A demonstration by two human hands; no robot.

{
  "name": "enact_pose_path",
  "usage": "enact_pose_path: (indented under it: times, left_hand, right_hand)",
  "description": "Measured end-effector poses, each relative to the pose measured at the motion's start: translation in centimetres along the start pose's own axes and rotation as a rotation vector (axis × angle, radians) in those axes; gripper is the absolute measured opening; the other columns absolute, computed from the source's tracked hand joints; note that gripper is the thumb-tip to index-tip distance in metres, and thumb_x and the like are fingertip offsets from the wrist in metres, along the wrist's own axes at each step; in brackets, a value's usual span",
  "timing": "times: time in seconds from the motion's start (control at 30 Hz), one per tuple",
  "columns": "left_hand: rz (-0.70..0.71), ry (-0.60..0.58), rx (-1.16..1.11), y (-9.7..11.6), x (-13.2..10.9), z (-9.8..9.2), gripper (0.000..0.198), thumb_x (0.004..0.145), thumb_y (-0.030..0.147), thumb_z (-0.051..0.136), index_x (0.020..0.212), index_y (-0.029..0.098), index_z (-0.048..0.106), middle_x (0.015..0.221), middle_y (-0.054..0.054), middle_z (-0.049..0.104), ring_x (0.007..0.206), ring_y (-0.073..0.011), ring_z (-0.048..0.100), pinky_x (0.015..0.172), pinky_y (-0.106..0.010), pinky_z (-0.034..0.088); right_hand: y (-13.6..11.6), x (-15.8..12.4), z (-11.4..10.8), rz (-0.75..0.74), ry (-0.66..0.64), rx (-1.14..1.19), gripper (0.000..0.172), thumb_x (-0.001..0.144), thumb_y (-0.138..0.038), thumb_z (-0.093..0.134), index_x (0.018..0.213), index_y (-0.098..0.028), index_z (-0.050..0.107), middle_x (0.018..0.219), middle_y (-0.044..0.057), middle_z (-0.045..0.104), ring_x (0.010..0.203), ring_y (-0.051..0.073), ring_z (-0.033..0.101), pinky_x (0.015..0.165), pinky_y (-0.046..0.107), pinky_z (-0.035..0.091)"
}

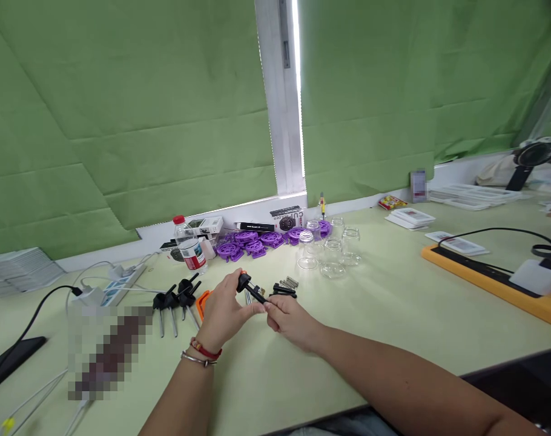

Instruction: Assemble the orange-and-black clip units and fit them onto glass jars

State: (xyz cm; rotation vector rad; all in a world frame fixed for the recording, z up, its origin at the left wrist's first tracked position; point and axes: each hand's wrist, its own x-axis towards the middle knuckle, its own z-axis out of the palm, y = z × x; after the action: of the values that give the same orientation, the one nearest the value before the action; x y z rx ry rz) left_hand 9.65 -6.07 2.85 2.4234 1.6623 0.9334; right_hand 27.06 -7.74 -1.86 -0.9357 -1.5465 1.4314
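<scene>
My left hand [223, 312] and my right hand [290, 318] meet over the pale green table [393, 315], both pinched on one small black part with an orange tip [250, 289]. The left fingers grip its orange end, the right fingers its lower black end. Just behind it lie more small black pieces [284, 290] and little metal springs [290, 281]. Left of my left hand lie several black-handled pins with metal shafts [175, 303] and an orange piece [203, 301], partly hidden by the hand.
Clear glass cups [330, 251] and purple plastic discs [252, 242] sit behind, beside a water bottle [190, 245] and small boxes [284, 219]. A power strip [121, 284] with cables lies left, an orange-edged tray [498, 281] right. Green blinds cover the window.
</scene>
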Motion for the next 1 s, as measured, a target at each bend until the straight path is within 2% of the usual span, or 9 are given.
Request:
enact_pose_path:
  times: [0.13,0.33,0.53,0.63,0.83,1.0]
  left_hand:
    - [-0.013,-0.023,0.078,0.9,-0.3,0.4,0.080,0.052,0.044,0.076,0.121,0.023,0.043,0.112,-0.011,0.058,0.102,-0.0314,0.056,0.078,-0.038,0.044]
    - [-0.007,-0.042,0.168,2.2,-0.5,1.0,0.088,0.044,0.042,0.078,0.120,0.019,0.039,0.109,-0.011,0.055,0.101,-0.0312,0.054,0.078,-0.038,0.044]
    - [-0.039,0.004,0.298,3.6,-0.9,1.2,0.079,0.051,0.035,0.070,0.121,0.017,0.037,0.110,-0.010,0.052,0.101,-0.0278,0.051,0.082,-0.036,0.041]
    - [-0.084,0.016,0.355,3.8,-1.0,1.6,0.078,0.051,0.032,0.067,0.120,0.014,0.037,0.110,-0.011,0.051,0.099,-0.0280,0.051,0.081,-0.036,0.041]
    - [-0.194,-0.042,0.363,2.7,-2.1,1.7,0.067,0.053,0.035,0.063,0.113,0.015,0.041,0.103,-0.010,0.053,0.097,-0.0285,0.052,0.074,-0.034,0.041]
    - [-0.193,0.008,0.370,1.7,-2.6,1.7,0.063,0.059,0.037,0.058,0.115,0.014,0.040,0.107,-0.012,0.053,0.101,-0.0287,0.052,0.077,-0.035,0.041]
  right_hand:
    - [0.1,0.2,0.3,0.004,-0.007,0.062,0.032,0.087,-0.044,0.046,0.069,-0.017,0.050,0.051,-0.004,0.043,0.048,0.008,0.035,0.050,0.024,0.029]
    - [0.5,0.6,0.4,0.102,-0.004,0.176,0.032,0.082,-0.048,0.052,0.075,-0.018,0.049,0.048,-0.005,0.046,0.053,0.012,0.050,0.058,0.027,0.039]
    - [-0.1,0.6,0.7,0.111,0.023,0.200,0.030,0.079,-0.044,0.055,0.072,-0.016,0.050,0.056,-0.003,0.050,0.053,0.011,0.051,0.059,0.028,0.043]
    - [-0.3,0.4,1.0,0.108,-0.001,0.213,0.029,0.080,-0.042,0.054,0.068,-0.016,0.049,0.057,-0.002,0.049,0.054,0.011,0.051,0.062,0.030,0.046]
    - [0.1,0.7,2.0,0.118,-0.078,0.092,0.027,0.085,-0.035,0.047,0.065,-0.017,0.047,0.057,-0.001,0.050,0.053,0.012,0.051,0.058,0.029,0.046]
    - [0.5,1.0,2.2,0.062,-0.075,-0.041,0.025,0.086,-0.029,0.043,0.065,-0.017,0.048,0.057,-0.002,0.046,0.052,0.010,0.044,0.053,0.023,0.038]
